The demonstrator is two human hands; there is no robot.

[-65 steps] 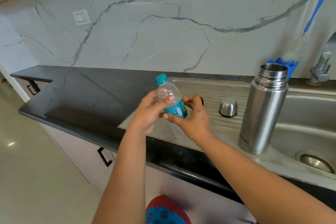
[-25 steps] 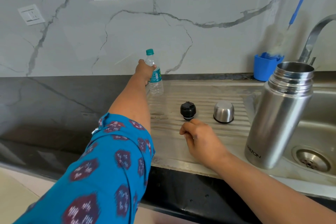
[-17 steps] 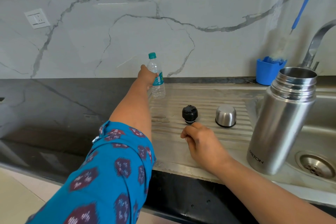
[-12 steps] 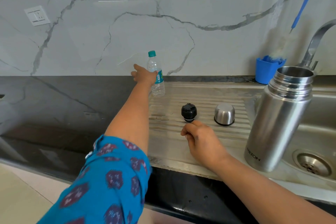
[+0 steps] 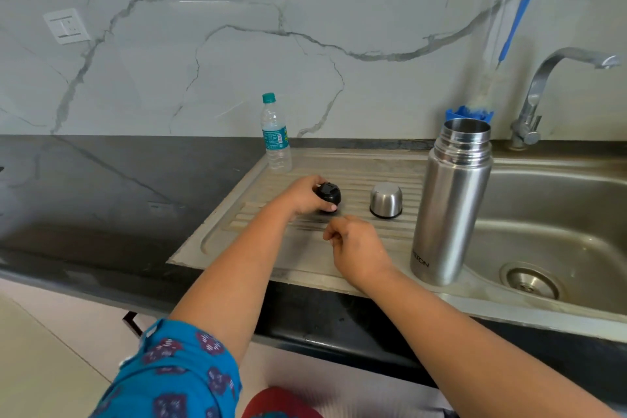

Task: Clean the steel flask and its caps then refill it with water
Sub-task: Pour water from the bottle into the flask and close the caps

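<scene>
The steel flask (image 5: pixel 449 200) stands upright and uncapped on the steel drainboard (image 5: pixel 258 248), beside the sink basin. A steel outer cap (image 5: pixel 385 199) sits mouth-down to its left. My left hand (image 5: pixel 303 197) grips the black inner stopper (image 5: pixel 328 194) on the drainboard, fingers curled round it. Just in front of the stopper my right hand (image 5: pixel 356 248) hovers, fingers loosely curled, holding nothing. A small plastic water bottle (image 5: pixel 275 136) with a teal cap stands at the drainboard's back left corner.
The sink basin (image 5: pixel 559 214) with its drain lies to the right, under a steel tap (image 5: pixel 543 92). A blue holder (image 5: pixel 470 112) with a long-handled brush stands behind the flask. Black countertop (image 5: pixel 112 187) stretches left; a wall socket (image 5: pixel 66 25) is on the marble wall.
My left hand let go of the water bottle at the back of the drainboard, drew back and took hold of the black stopper. My right hand stayed in place.
</scene>
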